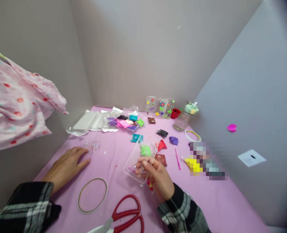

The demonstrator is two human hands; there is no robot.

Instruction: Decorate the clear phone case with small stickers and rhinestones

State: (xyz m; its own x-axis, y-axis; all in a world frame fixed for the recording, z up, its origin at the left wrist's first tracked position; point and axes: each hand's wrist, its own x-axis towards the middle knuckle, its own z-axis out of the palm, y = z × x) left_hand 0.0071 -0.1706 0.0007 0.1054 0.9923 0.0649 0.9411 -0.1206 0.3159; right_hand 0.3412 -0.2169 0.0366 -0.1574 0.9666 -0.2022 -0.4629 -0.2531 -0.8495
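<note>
L hand (67, 165) palm-down, fingers loosely spread, nothing gripped, index at rhinestone sheet (92, 147), prob. to steady it. R hand (156, 171) curled at clear phone case (131, 159), mid-tabletop (182, 202), prob. central for reach; can't tell what's pinched.

Wears a plaid left sleeve (24, 202) in black, white and grey. Places a black cuff edge behind the fingers (78, 151) of the left hand (68, 163), with a loose black flap beside it; farther back, shows white and grey bands crossing on black. Wears a matching right sleeve (185, 212), black-edged behind the right hand's (156, 174) fingers, checked white and grey farther back.
</note>
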